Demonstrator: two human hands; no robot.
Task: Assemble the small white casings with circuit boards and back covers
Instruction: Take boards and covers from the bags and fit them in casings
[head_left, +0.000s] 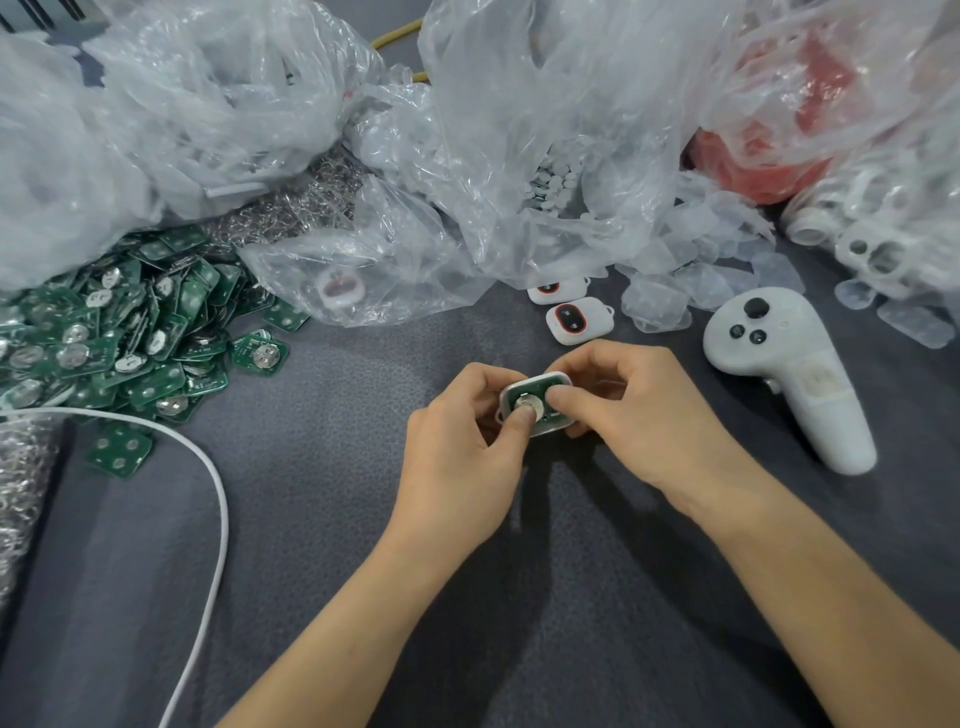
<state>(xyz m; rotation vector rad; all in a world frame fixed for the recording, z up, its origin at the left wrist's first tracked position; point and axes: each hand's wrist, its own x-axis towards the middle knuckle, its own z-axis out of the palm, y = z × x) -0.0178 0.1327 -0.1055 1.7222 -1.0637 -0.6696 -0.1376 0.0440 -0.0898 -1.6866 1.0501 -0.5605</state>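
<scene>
Both hands hold one small white casing just above the grey table, its open back facing up. A green circuit board with a round silver battery holder sits inside it. My left hand grips the casing's left side, with the thumb pressing on the battery holder. My right hand pinches the right side, its thumb on the board's edge. Two white casings with red-ringed black buttons lie just beyond the hands. A heap of green circuit boards lies at the left. Clear covers are scattered at the back right.
A white handheld controller lies to the right of my hands. A white cable curves across the left side. Crumpled clear plastic bags with parts fill the back, with a red bag at the back right and metal rings behind the boards.
</scene>
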